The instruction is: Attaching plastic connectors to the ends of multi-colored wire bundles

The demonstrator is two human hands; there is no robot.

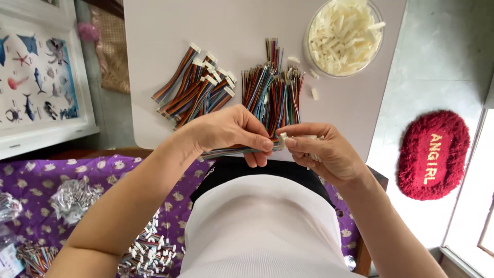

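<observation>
A flat band of multicoloured ribbon wires (231, 151) is pinched in the left hand (226, 131), its end met by a small white plastic connector (282, 140) gripped in the right hand (321, 152), just above a pale grey tabletop (154, 46). Loose wire bundles (272, 95) and a clear round tub of white connectors (343, 36) are laid beyond; a red oval mat with yellow lettering (434, 154) is seen on the tiled floor.
</observation>
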